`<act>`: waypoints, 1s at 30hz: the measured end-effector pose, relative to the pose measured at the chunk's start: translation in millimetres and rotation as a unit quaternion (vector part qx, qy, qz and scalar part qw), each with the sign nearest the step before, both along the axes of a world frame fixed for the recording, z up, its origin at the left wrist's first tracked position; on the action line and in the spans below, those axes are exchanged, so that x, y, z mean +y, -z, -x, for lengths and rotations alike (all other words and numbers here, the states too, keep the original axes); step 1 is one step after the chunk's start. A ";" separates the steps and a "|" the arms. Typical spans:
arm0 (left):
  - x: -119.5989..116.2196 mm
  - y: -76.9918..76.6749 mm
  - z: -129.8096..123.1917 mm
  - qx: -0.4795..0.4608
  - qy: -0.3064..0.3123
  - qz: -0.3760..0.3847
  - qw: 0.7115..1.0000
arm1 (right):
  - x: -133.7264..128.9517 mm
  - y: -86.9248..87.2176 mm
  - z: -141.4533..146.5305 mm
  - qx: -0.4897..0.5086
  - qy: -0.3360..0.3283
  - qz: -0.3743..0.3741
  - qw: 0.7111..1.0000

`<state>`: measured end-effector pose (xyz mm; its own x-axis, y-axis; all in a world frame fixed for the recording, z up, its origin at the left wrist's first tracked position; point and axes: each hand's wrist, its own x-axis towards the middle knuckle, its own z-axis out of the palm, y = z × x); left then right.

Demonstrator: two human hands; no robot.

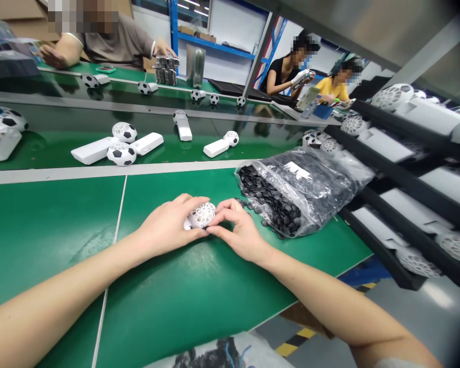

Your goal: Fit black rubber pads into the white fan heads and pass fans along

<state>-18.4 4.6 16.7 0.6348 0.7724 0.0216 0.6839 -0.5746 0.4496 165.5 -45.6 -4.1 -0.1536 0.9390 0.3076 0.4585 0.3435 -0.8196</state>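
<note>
Just left of the clear bag [314, 186] of black pieces [270, 197], our one view, from the head, shows us holding a white lattice ball [204, 213] low over the green desk [168, 296]. Our left hand [172, 220] clasps it from the side away from the bag, fingers curled over the top and thumb below; whatever joins the ball under that palm is hidden. Our right hand [239, 230], between ball and bag, has its fingers drawn together against the side facing the bag, and we cannot tell whether they pinch a small piece. We judge the step in hand to be close handwork on the ball's surface, the left steadying it; the next move seems to call for a still grip and light, exact fingertip pressure. A few pieces lie loose at the bag's mouth. Beyond the bag and leftward, past a pale strip [80, 173], ball-headed white units [121, 153] rest on a glossy green surface; more fill the black rack [383, 163] to the bag's right. Farther off, left of the bag, a person in a grey-brown shirt [117, 48] has one hand on a stack of parts [166, 71]; behind the bag are a person in black [281, 76] with white gloves [301, 77] and a person in yellow [333, 88]. Nearer us than the bag, grey floor [410, 317] shows striped tape [297, 341].
</note>
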 end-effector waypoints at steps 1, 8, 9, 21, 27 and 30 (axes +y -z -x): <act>0.1 0.1 0.2 -0.002 -0.001 0.002 1.000 | 1.4 0.4 0.2 0.007 0.004 0.008 1.000; 0.2 -3.2 -2.3 -0.031 -0.027 0.036 0.999 | 8.8 2.0 3.6 0.037 0.014 0.088 0.995; -0.1 -3.7 -3.2 -0.032 -0.031 0.039 0.998 | 10.9 1.4 2.7 0.037 0.011 0.090 0.995; 9.2 0.5 10.8 0.045 0.035 -0.022 0.998 | 20.6 -8.4 -58.4 -0.273 0.012 0.024 0.962; 8.5 0.7 11.3 0.051 0.054 -0.058 0.996 | 21.8 -5.7 -45.3 -0.391 0.034 0.004 0.920; 8.1 1.0 11.7 0.051 0.053 -0.062 0.995 | 24.0 -5.9 -40.0 -0.436 -0.003 -0.013 0.900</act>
<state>-30.1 12.8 15.7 0.7164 0.6963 0.0434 0.6548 -0.6926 0.3025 205.5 -21.6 1.9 -0.3531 0.9313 0.0894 0.9213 0.3627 -0.1402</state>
